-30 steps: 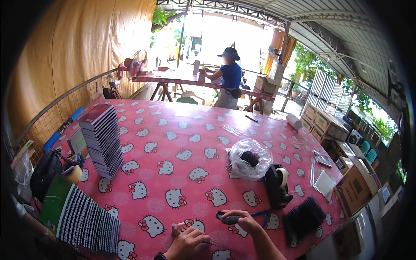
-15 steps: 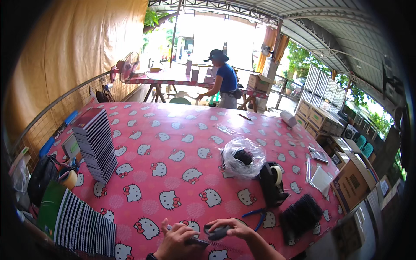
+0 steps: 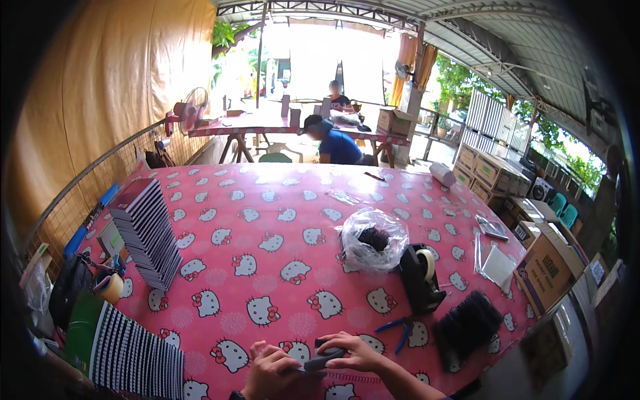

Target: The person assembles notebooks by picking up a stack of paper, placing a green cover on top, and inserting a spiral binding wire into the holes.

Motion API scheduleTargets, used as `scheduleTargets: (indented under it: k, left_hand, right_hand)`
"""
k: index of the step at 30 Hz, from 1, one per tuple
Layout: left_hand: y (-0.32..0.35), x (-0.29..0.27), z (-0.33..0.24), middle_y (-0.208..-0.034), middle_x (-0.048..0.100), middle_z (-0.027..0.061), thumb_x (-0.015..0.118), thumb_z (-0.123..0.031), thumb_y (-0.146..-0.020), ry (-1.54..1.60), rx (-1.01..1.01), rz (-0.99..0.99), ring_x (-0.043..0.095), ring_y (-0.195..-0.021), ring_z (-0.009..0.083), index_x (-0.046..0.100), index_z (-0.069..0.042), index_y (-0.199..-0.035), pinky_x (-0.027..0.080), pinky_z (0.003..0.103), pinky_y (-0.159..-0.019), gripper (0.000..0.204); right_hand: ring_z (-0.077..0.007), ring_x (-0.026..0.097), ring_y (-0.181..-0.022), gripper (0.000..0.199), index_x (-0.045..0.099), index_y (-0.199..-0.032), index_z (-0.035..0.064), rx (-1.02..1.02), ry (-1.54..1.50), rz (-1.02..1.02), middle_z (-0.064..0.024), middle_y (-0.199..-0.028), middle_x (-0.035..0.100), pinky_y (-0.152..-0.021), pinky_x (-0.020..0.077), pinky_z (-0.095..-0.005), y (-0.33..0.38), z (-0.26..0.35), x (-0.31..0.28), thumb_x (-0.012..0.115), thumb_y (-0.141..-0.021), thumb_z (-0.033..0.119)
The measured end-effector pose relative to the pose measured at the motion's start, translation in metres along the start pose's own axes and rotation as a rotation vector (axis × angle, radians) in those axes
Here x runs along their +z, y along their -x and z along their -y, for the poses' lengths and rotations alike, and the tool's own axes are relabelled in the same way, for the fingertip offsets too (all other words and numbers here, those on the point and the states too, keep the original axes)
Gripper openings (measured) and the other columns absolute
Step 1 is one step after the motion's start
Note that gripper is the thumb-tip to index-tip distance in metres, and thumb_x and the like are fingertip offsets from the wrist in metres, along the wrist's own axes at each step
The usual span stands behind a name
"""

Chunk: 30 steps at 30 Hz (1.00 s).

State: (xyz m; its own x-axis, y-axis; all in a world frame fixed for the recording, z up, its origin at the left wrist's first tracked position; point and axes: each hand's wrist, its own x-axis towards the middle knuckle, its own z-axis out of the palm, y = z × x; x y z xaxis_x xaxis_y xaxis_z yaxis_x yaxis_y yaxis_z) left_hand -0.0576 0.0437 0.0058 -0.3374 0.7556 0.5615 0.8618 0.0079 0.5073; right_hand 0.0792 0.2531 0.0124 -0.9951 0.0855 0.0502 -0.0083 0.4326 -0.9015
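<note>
At the table's near edge, my left hand point(image 3: 272, 372) closes around what looks like a small notebook, mostly hidden by its fingers. A thin spiral coil point(image 3: 357, 378) sticks out of it to the right. My right hand point(image 3: 355, 352) grips a rounded dark grey handheld tool point(image 3: 323, 361), held against the notebook's edge beside the coil. Blue-handled pliers point(image 3: 398, 328) lie open just right of my right hand. Farther right is a pile of black spiral coils point(image 3: 469, 328).
A black tape dispenser point(image 3: 421, 293) stands by a clear plastic bag point(image 3: 375, 240) with dark contents. Notebook stacks rise at the left, one tall point(image 3: 145, 233), one green-covered point(image 3: 127, 350). Cardboard boxes point(image 3: 550, 270) line the right. Beyond the pink table point(image 3: 233, 327), two people are at another table.
My right hand and the grey tool have shifted slightly left, closer to my left hand. The co-worker in blue has bent down low, and a second person now shows behind the far table.
</note>
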Motion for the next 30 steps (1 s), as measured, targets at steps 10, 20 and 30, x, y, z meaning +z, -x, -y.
scheduleTargets:
  k: [10,20,30]
  left_hand:
    - [0.0,0.002,0.0,-0.08,0.066,-0.0021,0.077,-0.016,-0.059,0.105,-0.027,-0.02,0.058,-0.078,0.0199,0.049,-0.01,-0.123,0.038,0.036,-0.082,0.07]
    - [0.003,0.001,0.001,-0.096,0.063,0.0031,0.077,-0.022,-0.066,0.142,-0.103,0.022,0.059,-0.087,0.0212,0.038,-0.009,-0.135,0.039,0.036,-0.085,0.081]
    - [0.024,0.016,0.028,-0.097,0.063,0.006,0.064,0.009,-0.079,1.226,-0.61,-0.226,0.061,-0.092,0.0138,0.055,-0.003,-0.111,0.051,0.027,-0.082,0.035]
  right_hand:
    - [-0.0282,0.045,-0.122,0.046,0.063,-0.114,0.0089,-0.135,-0.454,0.12,-0.0169,-0.123,0.055,-0.102,0.0327,-0.0418,0.002,0.006,0.011,0.065,-0.081,0.042]
    - [-0.0289,0.044,-0.124,0.053,0.062,-0.114,0.0062,-0.057,-0.235,0.089,-0.0167,-0.126,0.054,-0.104,0.0302,-0.0427,-0.006,0.006,0.019,0.062,-0.082,0.048]
    - [-0.0272,0.042,-0.125,0.046,0.061,-0.117,0.0086,0.106,-0.358,0.049,-0.0166,-0.129,0.05,-0.103,0.031,-0.0412,-0.006,0.002,0.016,0.065,-0.083,0.038]
